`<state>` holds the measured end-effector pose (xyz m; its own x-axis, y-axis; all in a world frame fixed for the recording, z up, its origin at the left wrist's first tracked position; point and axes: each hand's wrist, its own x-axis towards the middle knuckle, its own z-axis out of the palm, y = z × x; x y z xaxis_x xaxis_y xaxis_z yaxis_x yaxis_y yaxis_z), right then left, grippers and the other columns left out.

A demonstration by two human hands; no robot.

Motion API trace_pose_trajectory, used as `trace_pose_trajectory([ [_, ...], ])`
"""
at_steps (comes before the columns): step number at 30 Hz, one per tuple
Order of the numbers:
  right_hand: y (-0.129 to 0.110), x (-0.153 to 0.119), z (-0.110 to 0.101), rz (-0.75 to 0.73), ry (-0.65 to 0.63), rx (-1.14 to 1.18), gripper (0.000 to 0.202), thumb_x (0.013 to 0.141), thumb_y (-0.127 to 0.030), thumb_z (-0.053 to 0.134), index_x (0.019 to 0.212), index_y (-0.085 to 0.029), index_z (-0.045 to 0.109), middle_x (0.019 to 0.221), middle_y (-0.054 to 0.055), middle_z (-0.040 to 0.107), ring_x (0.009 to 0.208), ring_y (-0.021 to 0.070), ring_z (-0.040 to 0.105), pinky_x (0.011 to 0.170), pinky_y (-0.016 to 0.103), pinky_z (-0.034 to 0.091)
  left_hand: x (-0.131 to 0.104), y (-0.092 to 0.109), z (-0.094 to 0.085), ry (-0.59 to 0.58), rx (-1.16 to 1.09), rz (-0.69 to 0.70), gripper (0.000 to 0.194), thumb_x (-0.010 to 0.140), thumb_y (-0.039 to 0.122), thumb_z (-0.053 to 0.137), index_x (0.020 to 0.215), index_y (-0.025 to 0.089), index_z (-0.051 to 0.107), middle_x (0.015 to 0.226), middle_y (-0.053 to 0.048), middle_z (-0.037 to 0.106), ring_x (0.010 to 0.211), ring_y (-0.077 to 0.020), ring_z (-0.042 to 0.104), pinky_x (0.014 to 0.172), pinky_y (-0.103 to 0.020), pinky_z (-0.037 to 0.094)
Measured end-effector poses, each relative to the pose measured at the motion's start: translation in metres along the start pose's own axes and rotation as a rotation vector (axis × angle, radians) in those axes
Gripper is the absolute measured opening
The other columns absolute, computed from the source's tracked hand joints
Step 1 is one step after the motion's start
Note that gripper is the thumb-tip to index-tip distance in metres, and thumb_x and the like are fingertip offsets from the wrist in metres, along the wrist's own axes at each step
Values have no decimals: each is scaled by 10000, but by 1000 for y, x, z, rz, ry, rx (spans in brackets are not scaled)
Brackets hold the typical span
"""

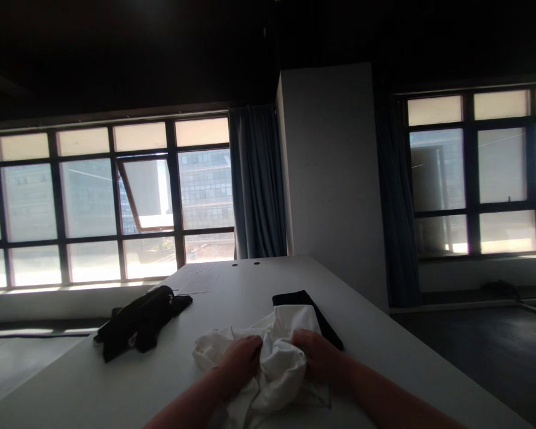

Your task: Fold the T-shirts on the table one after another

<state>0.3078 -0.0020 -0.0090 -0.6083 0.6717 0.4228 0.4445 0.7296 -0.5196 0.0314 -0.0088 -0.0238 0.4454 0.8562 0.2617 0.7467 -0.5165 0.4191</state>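
Toward the near end of the white table (239, 307), the head view shows me the white cloth (282, 372) bunched between two hands set slightly apart: left hand (240, 362) closed on one fold, right hand (316, 356) gripping another. A flat black item (300, 297) lies just beyond, partly hidden behind the cloth; a dark bundle (138, 319) rests well to the left. I'd judge an even grip best, easing crumples outward gently, clear of the black item.

A blue curtain (256, 185) hangs between a pale pillar (333, 185) and a dark-framed window (89, 196)
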Motion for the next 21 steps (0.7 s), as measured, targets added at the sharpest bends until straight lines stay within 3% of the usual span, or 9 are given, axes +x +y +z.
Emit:
trace_pose_trajectory([
  [4, 6, 0, -8, 84, 230, -52, 127, 833, -312, 566, 790, -202, 520, 820, 21, 631, 769, 162, 551, 700, 269, 421, 4, -7, -17, 254, 81, -139, 184, 1002, 273, 422, 1019, 238, 601, 1057, -81, 723, 992, -239, 667, 900, -354, 480],
  [9, 20, -2, -22, 130, 506, -52, 269, 885, -427, 463, 720, -227, 392, 673, -8, 491, 663, 152, 460, 623, 269, 363, 9, -37, -50, 630, -30, -308, 213, 1027, 395, 379, 933, 254, 509, 903, -56, 682, 863, -238, 655, 819, -355, 480],
  [13, 29, -2, -25, 208, 589, -54, 348, 917, -495, 437, 703, -238, 339, 631, -23, 414, 623, 148, 415, 602, 275, 343, 5, -65, -76, 873, -155, -415, 217, 982, 432, 395, 962, 248, 509, 949, -84, 692, 926, -273, 676, 848, -394, 515],
  [16, 27, 0, -18, 201, 442, -58, 351, 949, -515, 446, 750, -228, 412, 692, -13, 493, 662, 159, 472, 647, 285, 396, 0, -76, -81, 845, -210, -464, 262, 971, 475, 382, 975, 246, 509, 939, -86, 696, 893, -278, 685, 834, -411, 543],
  [19, 18, -1, -8, 145, 112, -41, 217, 916, -409, 547, 900, -197, 591, 953, 44, 641, 876, 196, 601, 813, 313, 484, 0, -75, -71, 673, -223, -372, 328, 981, 505, 340, 975, 243, 537, 965, -85, 709, 920, -265, 702, 883, -405, 558],
  [21, 10, -3, -4, 89, -66, -73, 183, 851, -315, 631, 970, -182, 671, 1119, 79, 652, 1056, 230, 611, 961, 342, 481, 1, -68, -61, 523, -211, -286, 398, 990, 517, 320, 1063, 236, 592, 1127, -109, 720, 1072, -266, 699, 994, -409, 533],
])
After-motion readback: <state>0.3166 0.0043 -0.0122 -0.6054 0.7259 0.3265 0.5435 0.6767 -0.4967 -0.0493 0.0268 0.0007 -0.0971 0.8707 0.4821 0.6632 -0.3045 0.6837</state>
